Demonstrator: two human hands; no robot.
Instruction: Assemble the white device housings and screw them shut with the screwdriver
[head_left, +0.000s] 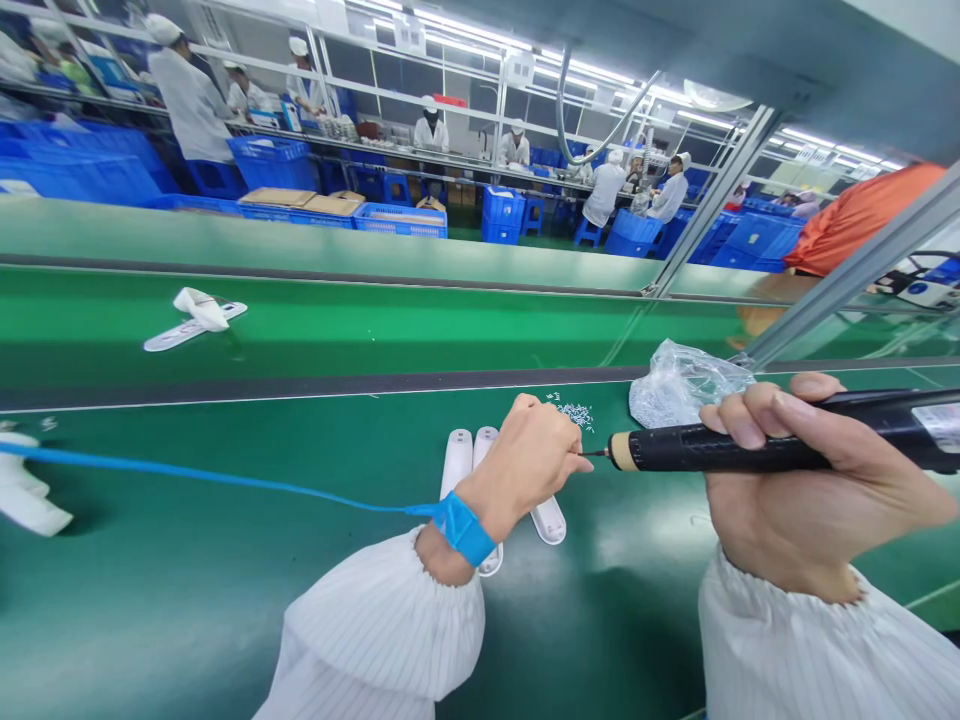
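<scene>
My right hand (810,490) is wrapped round a black electric screwdriver (675,448), held level with its bit pointing left. At the bit's tip, my left hand (534,455) is closed in a pinch; whatever is between its fingertips is too small to make out. A blue wrist strap (463,528) circles my left wrist. Beneath that hand lie several slim white plastic housings (456,462), partly covered by it. Just beyond my left fingers is a scatter of small screws (576,415). A clear plastic bag (679,388) with small contents sits behind the screwdriver.
A blue cord (225,472) runs left from the strap across the green bench. Beyond a dark rail, a green belt (420,325) carries a white part (196,318). A metal post (709,200) rises at right, near a person's orange garment (862,220). A white object (30,490) lies far left.
</scene>
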